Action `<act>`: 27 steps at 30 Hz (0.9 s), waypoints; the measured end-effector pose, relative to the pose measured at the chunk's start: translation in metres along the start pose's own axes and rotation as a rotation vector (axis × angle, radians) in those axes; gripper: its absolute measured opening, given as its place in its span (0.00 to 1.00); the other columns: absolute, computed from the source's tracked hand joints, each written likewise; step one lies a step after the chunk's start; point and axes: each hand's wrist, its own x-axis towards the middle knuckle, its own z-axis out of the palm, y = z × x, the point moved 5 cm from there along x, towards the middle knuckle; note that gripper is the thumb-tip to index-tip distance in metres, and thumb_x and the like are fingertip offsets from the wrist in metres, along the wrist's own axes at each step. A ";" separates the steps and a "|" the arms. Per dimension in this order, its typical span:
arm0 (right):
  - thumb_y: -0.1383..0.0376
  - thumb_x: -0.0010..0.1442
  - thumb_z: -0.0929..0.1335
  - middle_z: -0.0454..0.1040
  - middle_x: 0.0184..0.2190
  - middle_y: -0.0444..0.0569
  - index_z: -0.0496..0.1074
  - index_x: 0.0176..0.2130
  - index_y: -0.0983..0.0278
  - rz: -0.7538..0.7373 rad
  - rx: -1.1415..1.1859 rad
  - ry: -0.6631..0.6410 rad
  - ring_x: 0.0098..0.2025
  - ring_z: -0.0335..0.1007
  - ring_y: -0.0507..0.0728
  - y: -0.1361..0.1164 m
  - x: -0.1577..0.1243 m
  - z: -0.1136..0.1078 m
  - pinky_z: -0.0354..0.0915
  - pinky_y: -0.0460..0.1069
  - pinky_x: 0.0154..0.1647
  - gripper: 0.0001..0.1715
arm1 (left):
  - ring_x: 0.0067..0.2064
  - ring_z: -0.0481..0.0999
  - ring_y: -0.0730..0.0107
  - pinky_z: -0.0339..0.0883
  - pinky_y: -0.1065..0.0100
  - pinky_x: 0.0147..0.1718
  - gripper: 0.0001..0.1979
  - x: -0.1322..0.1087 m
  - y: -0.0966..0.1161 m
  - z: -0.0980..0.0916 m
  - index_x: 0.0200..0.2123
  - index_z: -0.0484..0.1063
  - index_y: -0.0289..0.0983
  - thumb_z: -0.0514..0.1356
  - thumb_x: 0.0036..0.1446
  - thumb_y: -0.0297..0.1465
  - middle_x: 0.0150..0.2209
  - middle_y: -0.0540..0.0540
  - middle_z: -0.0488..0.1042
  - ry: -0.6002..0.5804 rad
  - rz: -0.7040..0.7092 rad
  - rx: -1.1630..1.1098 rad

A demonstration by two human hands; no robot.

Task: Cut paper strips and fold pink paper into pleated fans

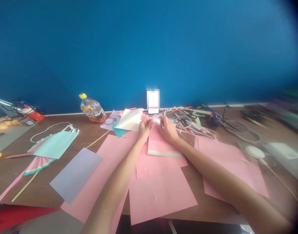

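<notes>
In the middle of the desk lies a pink paper (pixel 165 141) with a pale yellow and bluish strip along its near edge. My left hand (pixel 145 128) is at its far left corner, fingers pinched together; what they hold is too small to make out. At the far right corner is my right hand (pixel 168 128), its fingers bent and closed near the edge, with their grip unclear. A small whitish piece (pixel 157 121) shows between the two hands. Beneath lie larger pink sheets (pixel 161 195). Close to my left hand is a cream sheet (pixel 129 119) over a teal one.
A phone (pixel 153 101) stands against the blue wall. To the left are a drink bottle (pixel 92 109), a lilac sheet (pixel 75 175) and a light blue paper bag shape (pixel 56 144) with pleated paper. Paper scraps and cables (pixel 241 130) clutter the right, beside a white round charger (pixel 254 152).
</notes>
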 end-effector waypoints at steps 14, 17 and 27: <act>0.71 0.56 0.60 0.71 0.35 0.51 0.60 0.52 0.64 0.030 0.003 0.013 0.35 0.67 0.59 0.006 0.000 0.003 0.61 0.50 0.34 0.23 | 0.37 0.73 0.70 0.65 0.69 0.39 0.09 -0.001 0.002 0.002 0.34 0.73 0.35 0.63 0.51 0.34 0.33 0.47 0.75 0.063 -0.008 0.096; 0.72 0.55 0.60 0.70 0.35 0.51 0.61 0.52 0.64 0.031 0.001 0.016 0.35 0.67 0.58 0.005 0.001 0.002 0.61 0.50 0.34 0.23 | 0.40 0.74 0.67 0.66 0.67 0.43 0.07 -0.001 0.001 0.002 0.35 0.73 0.36 0.61 0.52 0.32 0.35 0.46 0.76 0.060 0.011 0.134; 0.71 0.55 0.60 0.69 0.33 0.49 0.61 0.52 0.64 0.078 0.030 0.016 0.34 0.66 0.58 0.006 0.003 0.000 0.60 0.50 0.33 0.24 | 0.41 0.74 0.66 0.65 0.66 0.43 0.08 0.003 -0.006 -0.003 0.38 0.72 0.36 0.58 0.56 0.33 0.38 0.45 0.76 0.062 0.056 0.190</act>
